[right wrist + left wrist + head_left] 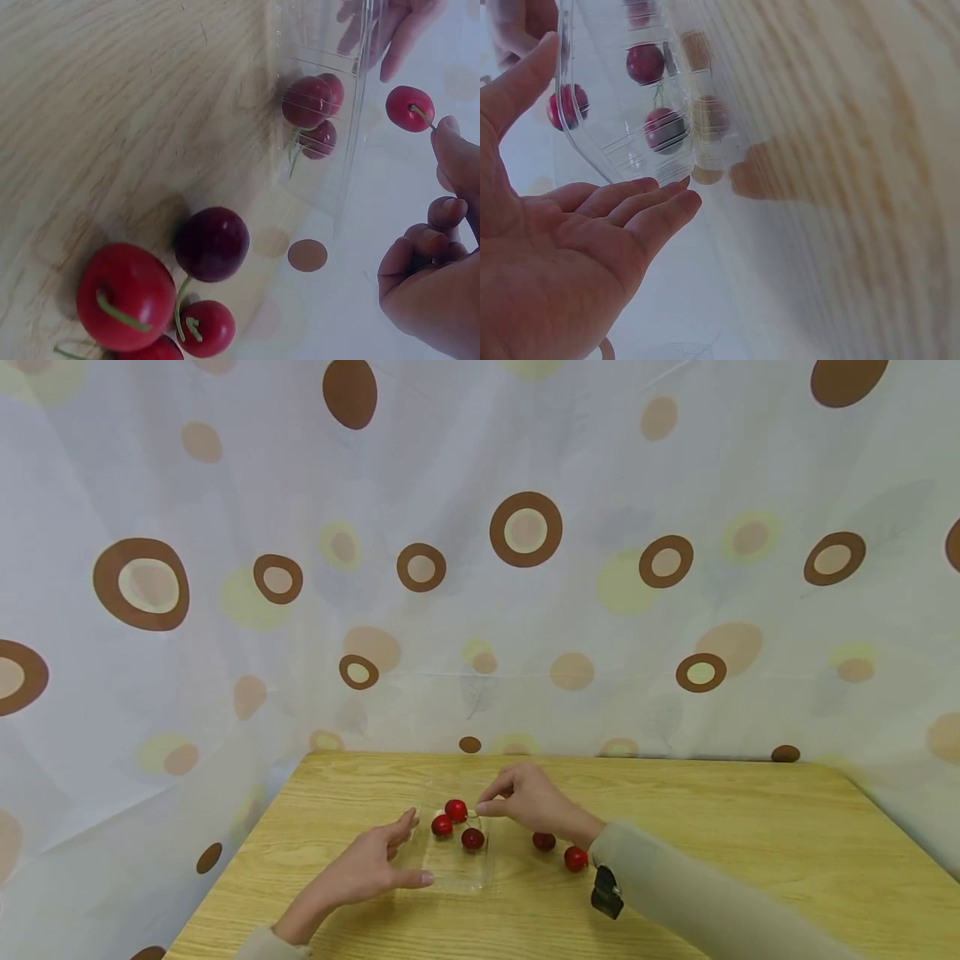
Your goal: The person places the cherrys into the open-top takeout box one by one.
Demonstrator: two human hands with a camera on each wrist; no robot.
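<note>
From the left edge across the back hangs a white sheet (450, 460) printed with brown, peach and yellow rounded spots, behind a pale yellow wood-grained worktop (712, 827). At left, the left hand (367, 867) has its fingers extended and its thumb spread apart from them, beside the near-left part of a clear, shallow, rectangular plastic container (453, 872) resting on the worktop; whether the fingertips touch it, I cannot tell. Inside lie dark red, round cherries (306, 103), three visible through the wall in the right wrist view. A glossy red round cherry (410, 105) hangs above the container's rim, its thin green stem (424, 117) pinched between thumb and finger of the right hand (536, 802). Farther right, loose red cherries with green stems (126, 300) sit on the worktop, one nearly black-red (212, 244). Beside them, a small black device (606, 893) shows at the beige sleeve (697, 885).
</note>
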